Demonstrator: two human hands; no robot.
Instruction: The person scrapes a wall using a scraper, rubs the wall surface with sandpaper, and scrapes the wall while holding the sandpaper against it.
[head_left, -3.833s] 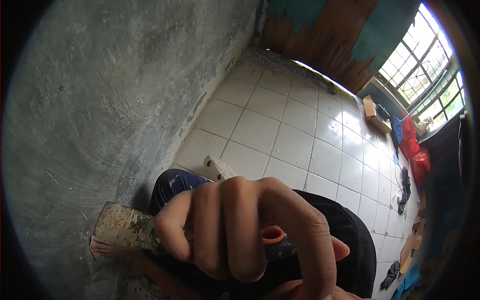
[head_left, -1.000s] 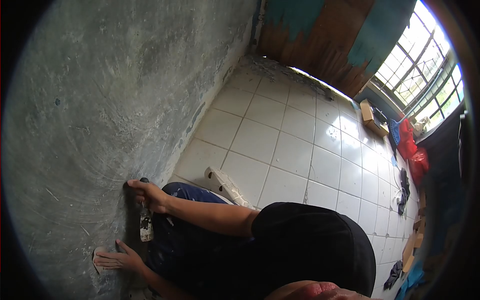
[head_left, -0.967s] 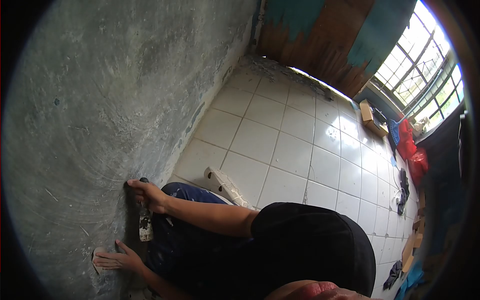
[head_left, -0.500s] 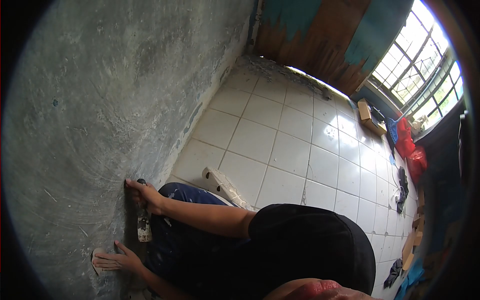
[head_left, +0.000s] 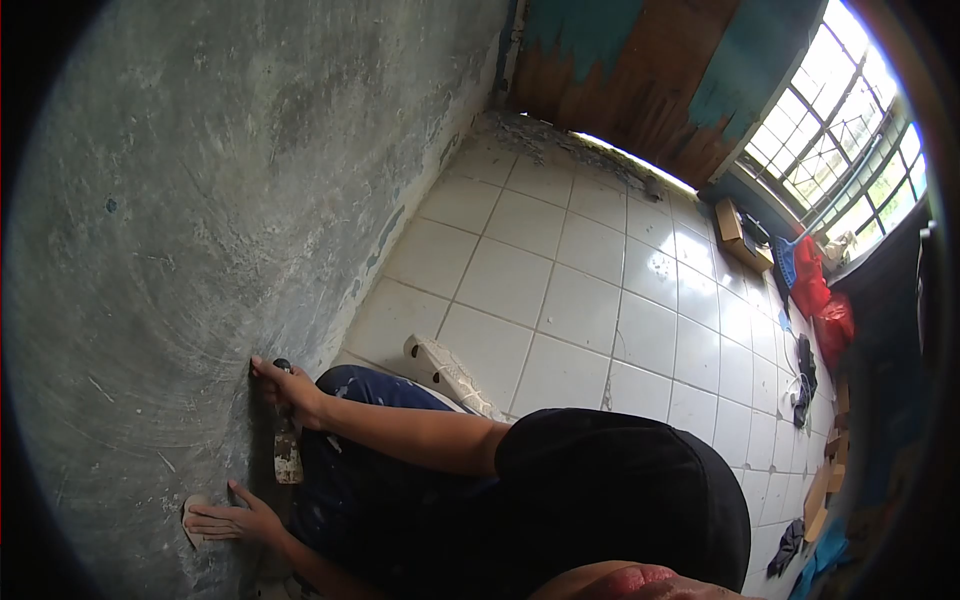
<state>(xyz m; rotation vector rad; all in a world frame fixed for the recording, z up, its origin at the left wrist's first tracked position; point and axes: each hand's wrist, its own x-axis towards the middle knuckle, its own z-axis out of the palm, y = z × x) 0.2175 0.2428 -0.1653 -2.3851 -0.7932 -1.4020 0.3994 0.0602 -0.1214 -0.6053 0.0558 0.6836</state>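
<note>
Head view shows the right hand (head_left: pixel 295 392) closed around a scraper (head_left: pixel 288 465) at eight o'clock, the worn blade end hanging toward six. At seven o'clock from that grip, the left hand (head_left: pixel 235 521) lies open, fingers flat over a pale piece (head_left: pixel 197 501) on the grey wall (head_left: pixel 150 300).

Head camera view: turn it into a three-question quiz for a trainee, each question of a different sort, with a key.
1. What does the right hand grip?
A) a paintbrush
B) a scraper
C) a hammer

2. True or false: the left hand is clenched in a fist, away from the wall.

3. Fill in the blank: the floor beside the wall is laid with pale ____.

Key: 1. B; 2. False, its fingers lie extended against the wall; 3. tiles.
</note>
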